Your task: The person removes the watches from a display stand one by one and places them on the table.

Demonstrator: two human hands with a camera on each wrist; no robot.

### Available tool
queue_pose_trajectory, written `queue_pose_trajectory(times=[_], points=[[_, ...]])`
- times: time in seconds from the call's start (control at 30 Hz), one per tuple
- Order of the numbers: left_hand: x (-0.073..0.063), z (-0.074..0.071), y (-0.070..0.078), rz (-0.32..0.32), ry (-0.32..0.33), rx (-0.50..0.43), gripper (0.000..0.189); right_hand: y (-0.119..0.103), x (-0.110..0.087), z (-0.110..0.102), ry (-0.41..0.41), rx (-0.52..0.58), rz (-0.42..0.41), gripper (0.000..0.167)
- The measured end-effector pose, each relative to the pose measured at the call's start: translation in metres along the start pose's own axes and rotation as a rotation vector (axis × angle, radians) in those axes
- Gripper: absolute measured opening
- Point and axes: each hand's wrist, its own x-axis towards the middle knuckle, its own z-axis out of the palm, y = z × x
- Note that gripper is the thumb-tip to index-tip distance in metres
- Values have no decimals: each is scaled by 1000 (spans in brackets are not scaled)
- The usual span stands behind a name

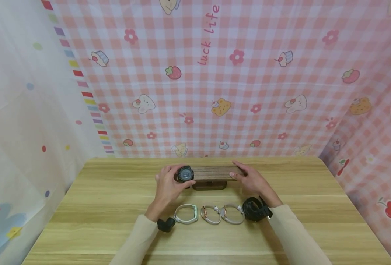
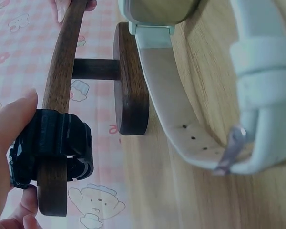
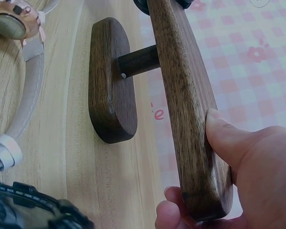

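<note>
A dark wooden watch stand [image 1: 215, 173] has a long bar on a short post above an oval base [image 3: 112, 81]. Around the bar's left end sits a black digital watch [image 1: 185, 174], its strap looped over the wood in the left wrist view. My left hand [image 1: 169, 184] grips this watch, thumb on the near side and fingers behind. At the bar's other end my right hand [image 1: 250, 180] holds the wood, the thumb [image 3: 229, 138] along one face and the fingers curled under the tip.
In front of the stand, a mint-green watch [image 1: 186, 214], two pale-strapped watches [image 1: 211, 214] [image 1: 232, 214] and a larger black watch [image 1: 255, 209] stand in a row on the wooden table [image 1: 195, 243]. A patterned cloth [image 1: 202, 88] hangs behind the table.
</note>
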Motion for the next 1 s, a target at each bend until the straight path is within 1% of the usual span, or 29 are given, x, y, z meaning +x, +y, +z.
queue_pose_trajectory(times=[0.2,0.47,0.7,0.8,1.0], points=[[0,-5,-4,-23,-17,-3,66,0,0,1,-2,-1,-14,62],[-2,-11,-10,-5,4,-11,66,-1,-1,0,-1,1,-14,62],[-4,-15,-14,-31,-18,-14,67,-1,0,1,2,-2,-9,62],[-4,-16,-17,-37,-20,-28,66,-1,-1,0,-2,-7,-7,62],[-5,-20,-18,-35,-1,-66,63,-1,-1,0,1,-3,-14,62]])
